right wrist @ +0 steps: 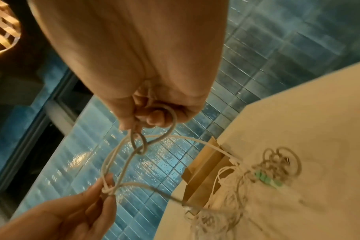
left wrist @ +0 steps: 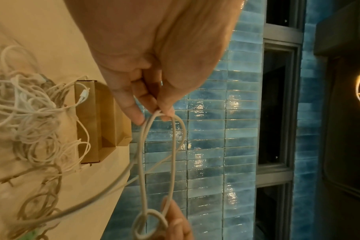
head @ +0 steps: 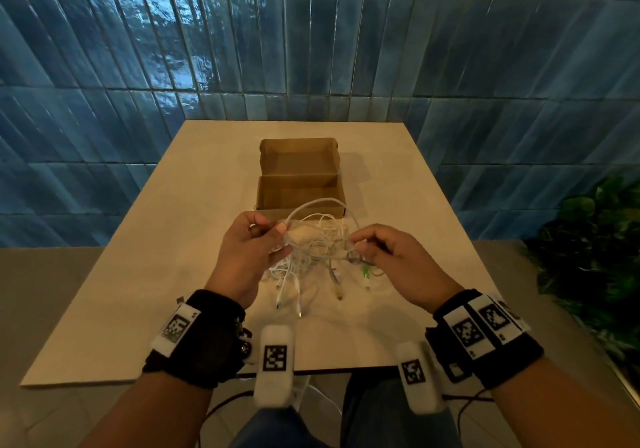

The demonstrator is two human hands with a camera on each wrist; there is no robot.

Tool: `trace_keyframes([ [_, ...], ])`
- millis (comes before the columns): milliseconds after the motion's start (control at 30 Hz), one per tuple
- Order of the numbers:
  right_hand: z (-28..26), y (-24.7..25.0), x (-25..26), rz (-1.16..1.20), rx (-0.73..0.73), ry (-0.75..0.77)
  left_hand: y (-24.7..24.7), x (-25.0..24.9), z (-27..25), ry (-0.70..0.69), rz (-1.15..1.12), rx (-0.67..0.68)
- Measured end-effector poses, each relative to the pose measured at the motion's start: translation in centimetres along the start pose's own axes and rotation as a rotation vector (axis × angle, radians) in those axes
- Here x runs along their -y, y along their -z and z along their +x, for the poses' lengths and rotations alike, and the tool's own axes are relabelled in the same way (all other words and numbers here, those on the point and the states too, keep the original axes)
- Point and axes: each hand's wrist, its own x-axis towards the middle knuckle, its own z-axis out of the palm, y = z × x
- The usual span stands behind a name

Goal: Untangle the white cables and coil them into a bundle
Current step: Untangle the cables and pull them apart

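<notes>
Against a wall of glossy blue tiles (head: 311,49), a pale tabletop (head: 138,292) carries an open cardboard box (head: 299,184) at 12 o'clock and, just in front of it, a tangle of white cables (head: 311,253). A person's left hand (head: 249,250) and right hand (head: 391,257) hold part of the tangle up off the tabletop, connector ends trailing toward 6 o'clock. The left grip pinches a doubled strand at its bend; the wrist view shows thumb and fingertips (left wrist: 138,113) closed on it. The right grip, at 3 o'clock of the pile, curls round a small loop where two strands cross. The cords look light, limp and smooth, likely to slip and snag again if pulled hard; the crossing loop or a free plug end seems the best hold. A green tag (head: 364,270) sits among the strands.
</notes>
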Motion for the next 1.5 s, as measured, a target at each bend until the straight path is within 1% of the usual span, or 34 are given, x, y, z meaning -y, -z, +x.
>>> trace_keyframes([
  [100, -0.1, 0.1, 0.0, 0.149, -0.157, -0.005, -0.1, -0.4, 0.0, 0.001, 0.02, 0.01],
  [167, -0.2, 0.3, -0.1, 0.225, -0.212, -0.026, -0.1, -0.6, -0.2, 0.016, 0.031, 0.017],
  [233, -0.2, 0.4, -0.1, 0.332, -0.226, -0.057, -0.1, -0.7, -0.4, 0.027, 0.052, 0.017],
  [333, -0.3, 0.3, -0.1, 0.554, -0.229, -0.103, -0.3, -0.8, -0.5, 0.033, 0.064, 0.009],
  [367, -0.3, 0.2, -0.1, 0.582, -0.235, -0.107, -0.3, -0.9, -0.5, 0.033, 0.058, 0.015],
  [400, -0.3, 0.2, -0.1, 0.563, -0.242, -0.106, -0.2, -1.0, -0.5, 0.035, 0.051, 0.03],
  [467, -0.3, 0.2, -0.1, 0.365, -0.236, -0.079, 0.0, -1.2, -0.4, 0.05, 0.056, 0.082],
  [533, -0.3, 0.0, 0.1, 0.073, -0.152, -0.029, 0.0, -1.3, -0.4, 0.077, 0.099, 0.142],
  [633, 0.0, -0.6, 0.0, -0.331, 0.056, -0.02, -0.6, -1.1, -0.5, 0.063, 0.217, 0.215],
  [667, 0.1, -0.8, 0.1, -0.444, 0.079, 0.002, -0.9, -1.0, -0.6, 0.047, 0.255, 0.226],
  [700, 0.2, -1.0, 0.1, -0.511, 0.065, 0.051, -1.1, -0.9, -0.6, 0.031, 0.281, 0.228],
  [733, 0.2, -1.1, 0.1, -0.518, 0.031, 0.109, -1.3, -0.9, -0.7, 0.019, 0.293, 0.222],
  [800, 0.2, -1.5, 0.0, -0.404, -0.05, 0.16, -1.4, -1.1, -0.7, -0.007, 0.273, 0.197],
  [867, 0.2, -1.9, 0.2, -0.261, -0.082, 0.121, -1.5, -1.3, -0.7, -0.041, 0.261, 0.179],
  [967, 0.2, -2.0, 0.6, -0.178, -0.072, 0.07, -1.5, -1.4, -0.7, -0.072, 0.273, 0.166],
  [1067, 0.2, -1.8, 0.8, -0.089, -0.081, 0.021, -1.5, -1.3, -0.8, -0.061, 0.264, 0.174],
  [1133, 0.3, -1.6, 0.9, -0.028, -0.131, 0.0, -1.6, -1.2, -0.9, -0.015, 0.293, 0.219],
  [1200, 0.5, -1.4, 1.1, -0.013, -0.193, 0.007, -1.7, -1.0, -1.3, 0.061, 0.374, 0.317],
  [1233, 0.5, -1.2, 1.2, -0.018, -0.204, 0.008, -1.7, -0.9, -1.4, 0.081, 0.401, 0.346],
  [1267, 0.6, -1.1, 1.3, -0.027, -0.203, 0.003, -1.6, -0.8, -1.5, 0.082, 0.409, 0.343],
  [1333, 0.4, -1.0, 1.4, -0.033, -0.195, -0.011, -1.5, -1.0, -1.4, 0.057, 0.386, 0.29],
  [1433, 0.1, -1.0, 1.0, 0.011, -0.195, -0.014, -1.2, -1.2, -1.2, 0.019, 0.411, 0.246],
  [1467, 0.0, -1.0, 0.8, -0.042, -0.208, 0.012, -1.2, -1.2, -1.2, 0.009, 0.43, 0.252],
  [1500, 0.1, -0.8, 0.4, -0.144, -0.237, 0.056, -1.2, -1.2, -1.3, 0.003, 0.444, 0.266],
])
